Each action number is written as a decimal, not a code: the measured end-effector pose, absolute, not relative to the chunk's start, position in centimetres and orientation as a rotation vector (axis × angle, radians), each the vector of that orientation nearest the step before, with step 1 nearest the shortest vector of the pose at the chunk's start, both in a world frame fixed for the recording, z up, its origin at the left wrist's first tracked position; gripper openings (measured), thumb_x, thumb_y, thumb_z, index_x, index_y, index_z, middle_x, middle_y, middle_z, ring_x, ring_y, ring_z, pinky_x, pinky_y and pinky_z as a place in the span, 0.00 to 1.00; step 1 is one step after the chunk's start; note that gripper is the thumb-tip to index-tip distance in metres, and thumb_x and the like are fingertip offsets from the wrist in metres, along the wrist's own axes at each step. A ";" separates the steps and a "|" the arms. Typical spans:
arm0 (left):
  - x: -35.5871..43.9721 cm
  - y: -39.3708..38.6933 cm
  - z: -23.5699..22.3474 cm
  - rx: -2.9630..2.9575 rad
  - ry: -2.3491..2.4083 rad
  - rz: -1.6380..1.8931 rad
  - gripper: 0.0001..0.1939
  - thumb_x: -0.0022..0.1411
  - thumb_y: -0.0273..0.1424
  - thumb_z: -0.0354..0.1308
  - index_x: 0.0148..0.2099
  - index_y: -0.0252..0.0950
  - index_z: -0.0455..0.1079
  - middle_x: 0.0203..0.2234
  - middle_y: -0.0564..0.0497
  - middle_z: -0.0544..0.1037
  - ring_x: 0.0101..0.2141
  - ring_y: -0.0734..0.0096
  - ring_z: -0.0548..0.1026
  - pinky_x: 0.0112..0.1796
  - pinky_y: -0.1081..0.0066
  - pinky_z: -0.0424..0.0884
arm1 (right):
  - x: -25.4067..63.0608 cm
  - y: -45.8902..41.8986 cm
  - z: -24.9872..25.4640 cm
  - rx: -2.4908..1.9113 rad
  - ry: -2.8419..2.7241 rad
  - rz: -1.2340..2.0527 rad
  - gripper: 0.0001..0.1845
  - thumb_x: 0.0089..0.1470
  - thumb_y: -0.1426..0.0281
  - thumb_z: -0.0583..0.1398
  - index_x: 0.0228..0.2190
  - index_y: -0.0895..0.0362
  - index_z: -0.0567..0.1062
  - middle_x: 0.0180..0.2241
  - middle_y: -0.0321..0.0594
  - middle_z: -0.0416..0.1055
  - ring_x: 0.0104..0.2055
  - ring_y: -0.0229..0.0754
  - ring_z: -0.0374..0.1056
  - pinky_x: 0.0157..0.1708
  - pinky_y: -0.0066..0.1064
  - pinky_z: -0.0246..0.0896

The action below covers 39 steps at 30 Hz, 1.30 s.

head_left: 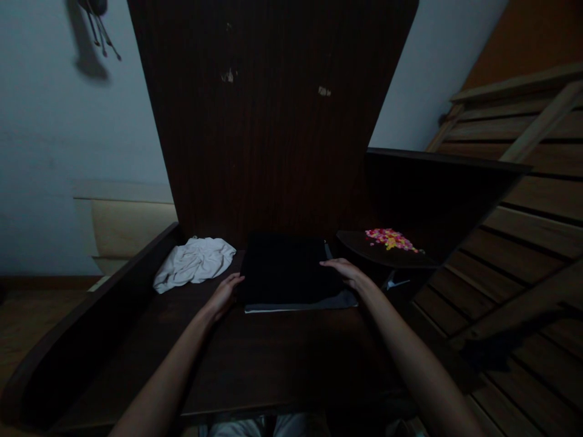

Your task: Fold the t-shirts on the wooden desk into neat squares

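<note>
A flat black stack (286, 270) is lying on the dark wooden tabletop (273, 358), between the person's two hands and just in front of the tall wooden panel (273, 133). Beneath its black top, a grey layer (339, 300) is showing along the near and right sides, and a thin pale edge (273, 311) is running along the front (the room is dim, so folds in the black part are hiding from view).

The left hand (224, 297) is touching the left side of the stack, its fingers lying close together and reaching to the edge; whether they are gripping it, I cannot tell. The right hand (345, 271) is resting over the right side of the stack, its fingers stretching inward across the black top, nearly together; whether the thumb is pinching from below, I cannot tell.

Left of the stack, a crumpled white cloth (195, 261) is lying near it, beside the raised side board (104, 303). Right of the stack, a small corner shelf (353, 243) is bearing a scatter of pink and yellow pieces (390, 238), and a small pale object (396, 283) is showing below that shelf. Farther right of the stack, wooden slats (514, 237) are standing at a slant.
</note>
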<state>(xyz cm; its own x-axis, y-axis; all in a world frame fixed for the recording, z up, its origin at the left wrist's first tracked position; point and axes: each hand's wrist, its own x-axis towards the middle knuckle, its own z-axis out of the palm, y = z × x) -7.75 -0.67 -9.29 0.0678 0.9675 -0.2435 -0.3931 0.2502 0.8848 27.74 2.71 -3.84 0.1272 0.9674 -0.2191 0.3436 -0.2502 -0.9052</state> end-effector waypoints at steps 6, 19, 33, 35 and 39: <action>-7.7 -0.6 -9.4 0.729 1.013 1.176 0.12 0.49 0.30 0.67 0.36 0.38 0.70 0.29 0.54 0.79 0.31 0.72 0.77 0.31 0.75 0.70 | 26.6 3.1 -3.5 -1.723 -1.146 1.182 0.03 0.47 0.71 0.65 0.27 0.56 0.75 0.28 0.39 0.78 0.31 0.39 0.73 0.31 0.27 0.67; -7.6 -0.5 -9.5 0.750 1.050 1.185 0.13 0.48 0.30 0.67 0.38 0.36 0.71 0.31 0.52 0.80 0.31 0.72 0.77 0.33 0.75 0.70 | 27.3 2.1 -3.5 -1.587 -1.105 1.385 0.19 0.48 0.73 0.65 0.45 0.57 0.74 0.38 0.44 0.79 0.37 0.44 0.76 0.42 0.35 0.72; -7.4 -0.9 -9.5 0.843 1.099 1.200 0.25 0.42 0.34 0.73 0.43 0.35 0.70 0.33 0.50 0.81 0.36 0.67 0.78 0.38 0.71 0.72 | 27.4 2.8 -2.0 -1.541 -1.213 1.248 0.20 0.58 0.73 0.59 0.53 0.53 0.72 0.42 0.42 0.79 0.43 0.43 0.76 0.48 0.35 0.70; -7.3 -1.0 -9.4 0.853 1.096 1.196 0.26 0.42 0.34 0.73 0.44 0.35 0.70 0.34 0.49 0.81 0.37 0.67 0.79 0.40 0.70 0.72 | 27.5 2.8 -1.7 -1.491 -1.210 1.219 0.23 0.59 0.71 0.58 0.56 0.51 0.69 0.45 0.42 0.78 0.44 0.44 0.75 0.48 0.34 0.70; -7.1 -1.2 -9.3 0.882 1.055 1.193 0.26 0.42 0.34 0.74 0.43 0.35 0.68 0.37 0.48 0.82 0.38 0.66 0.79 0.42 0.69 0.73 | 27.8 2.6 -2.2 -1.769 -1.190 1.273 0.26 0.56 0.76 0.59 0.57 0.58 0.68 0.47 0.48 0.77 0.45 0.47 0.75 0.45 0.36 0.71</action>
